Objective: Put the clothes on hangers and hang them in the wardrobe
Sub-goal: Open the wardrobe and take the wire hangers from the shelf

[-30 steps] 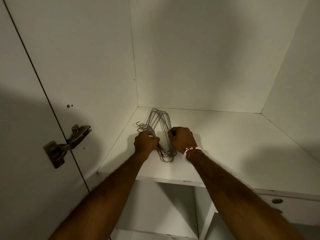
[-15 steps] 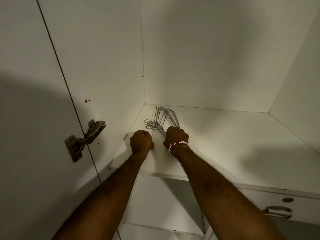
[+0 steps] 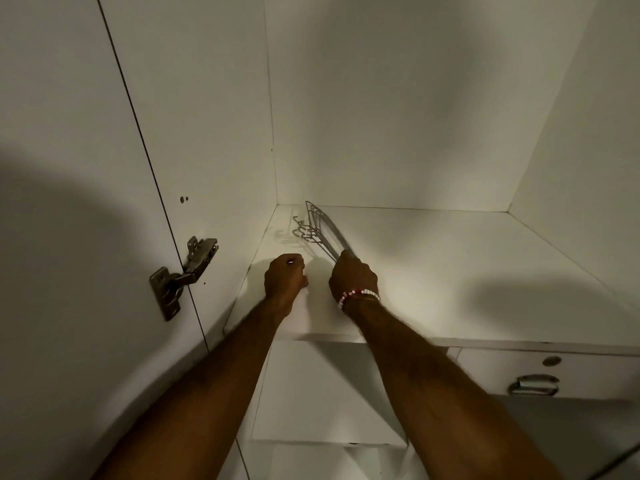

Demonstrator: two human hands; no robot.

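The bundle of wire hangers (image 3: 316, 227) sits in the wardrobe's upper compartment, on the white shelf (image 3: 450, 268), toward its rear left corner. They are thin, grey, shiny metal, pressed together into one flat sheaf that stands on edge and tilts. Their small curled hooks (image 3: 302, 226) fan out to the left, toward the side wall. The long straight wires run down and forward into the right grip (image 3: 353, 278), which is curled round the near end of the sheaf (that end is hidden inside the fist). The far end reaches close to the back wall.

The left grip (image 3: 285, 276) is clenched into a fist and rests on the shelf just left of the right one. It is apart from the hangers, with a strip of bare shelf between them. A bracelet of red and white beads (image 3: 358, 296) rings the right wrist.

The shelf and walls are smooth, matte white board. On the left, a dull metal hinge (image 3: 183, 275) joins the open door (image 3: 69, 168) to the side panel. Below the shelf's front edge on the right is a white drawer (image 3: 588, 375) with a chrome handle (image 3: 533, 384) and a round keyhole (image 3: 551, 361).
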